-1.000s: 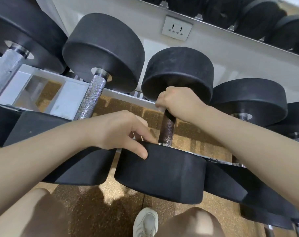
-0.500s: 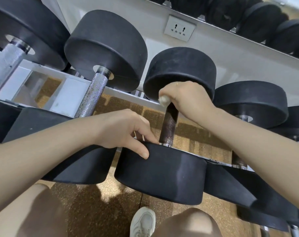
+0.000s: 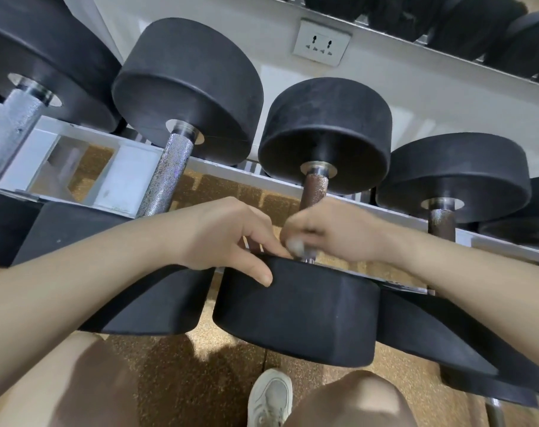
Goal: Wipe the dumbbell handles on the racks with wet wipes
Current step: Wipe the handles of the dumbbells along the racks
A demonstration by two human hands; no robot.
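Here the brownish handle of the middle dumbbell is gripped low down by the right hand, whose fingers are curled round it with a pale wet wipe bunched inside, just above the near weight head. That head is steadied by the left hand, with the thumb pressed on its top edge and the fingers bent at its inner rim, beside the handle. Pinching is judged the likeliest mishap, as the wiping hand is touching or nearly touching those fingers. The wipe could also snag and tear on the rough knurling, and the dumbbell might roll on the rack rail if the steadying press were eased.
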